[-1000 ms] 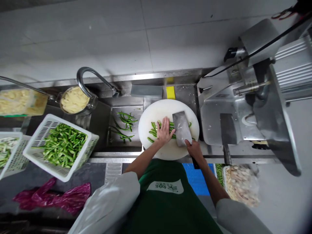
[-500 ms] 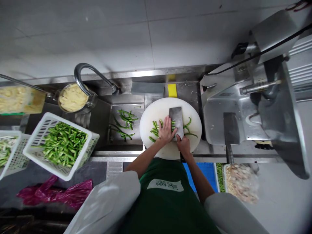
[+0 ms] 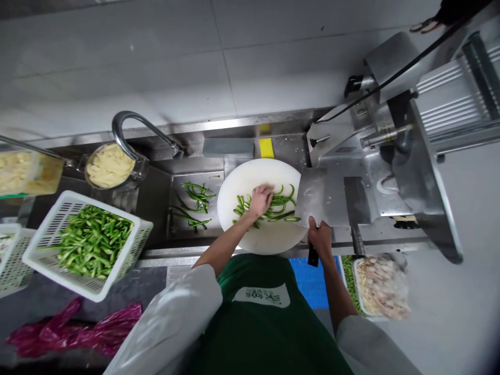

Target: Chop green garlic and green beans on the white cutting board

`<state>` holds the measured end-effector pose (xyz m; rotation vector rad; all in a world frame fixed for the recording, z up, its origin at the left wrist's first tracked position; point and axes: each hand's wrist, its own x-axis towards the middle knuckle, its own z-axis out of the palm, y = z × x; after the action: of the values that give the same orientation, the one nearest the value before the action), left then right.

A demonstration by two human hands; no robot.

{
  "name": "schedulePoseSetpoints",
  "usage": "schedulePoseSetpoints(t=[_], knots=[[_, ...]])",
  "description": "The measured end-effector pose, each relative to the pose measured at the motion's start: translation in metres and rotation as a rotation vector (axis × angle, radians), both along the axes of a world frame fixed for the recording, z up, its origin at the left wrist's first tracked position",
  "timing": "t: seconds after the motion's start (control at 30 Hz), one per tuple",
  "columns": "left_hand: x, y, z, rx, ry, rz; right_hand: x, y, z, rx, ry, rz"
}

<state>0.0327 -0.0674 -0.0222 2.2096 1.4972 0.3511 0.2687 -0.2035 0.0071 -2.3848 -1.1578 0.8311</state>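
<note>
Long green peppers (image 3: 287,191), some whole and some cut, lie on a round white cutting board (image 3: 265,242). My left hand (image 3: 261,200) rests on them with its fingers curled and closed round several; the fingertips are partly hidden. In my right hand (image 3: 320,237) is the black handle of a cleaver (image 3: 311,195). Its broad blade is at the right edge of the board, apart from the peppers. Cut pieces lie to the left of my left hand.
Whole green peppers (image 3: 197,197) lie in the sink at left. Farther left are a white basket (image 3: 142,229) of cut peppers and a pot (image 3: 88,174) of pale slices under the faucet (image 3: 135,115). On the right stand a slicing machine (image 3: 427,177) and a second cleaver (image 3: 356,200).
My right hand has carried the cleaver off the peppers to the right edge of the board. My left hand has gone from lying flat to curling over the peppers. The view has shifted slightly.
</note>
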Motion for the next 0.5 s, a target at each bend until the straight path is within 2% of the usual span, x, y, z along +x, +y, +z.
schedulePoseSetpoints(t=[0.07,0.13,0.2,0.23,0.3,0.37,0.4,0.43,0.5], knots=[[0.002,0.006,0.001,-0.028,-0.012,-0.064,0.007,0.0,0.0,-0.006,0.141,-0.046],[-0.003,0.0,0.009,0.024,-0.079,0.001,0.004,0.002,-0.004,0.019,0.24,-0.036],[-0.009,-0.018,0.023,0.141,-0.156,0.11,-0.009,0.007,-0.008,0.049,0.272,0.005],[-0.012,-0.031,0.03,0.196,-0.166,0.113,-0.02,0.011,-0.01,0.055,0.285,0.035],[-0.016,-0.058,0.039,0.242,-0.099,-0.032,-0.045,0.022,-0.011,0.053,0.332,0.117],[-0.021,-0.082,0.039,0.204,0.035,-0.21,-0.067,0.035,-0.009,0.051,0.364,0.193],[-0.025,-0.091,0.036,0.174,0.097,-0.236,-0.073,0.041,-0.008,0.057,0.358,0.217],[-0.03,-0.097,0.031,0.145,0.146,-0.209,-0.076,0.046,-0.006,0.066,0.336,0.225],[-0.04,-0.102,0.021,0.11,0.201,-0.071,-0.067,0.052,-0.004,0.093,0.264,0.197]])
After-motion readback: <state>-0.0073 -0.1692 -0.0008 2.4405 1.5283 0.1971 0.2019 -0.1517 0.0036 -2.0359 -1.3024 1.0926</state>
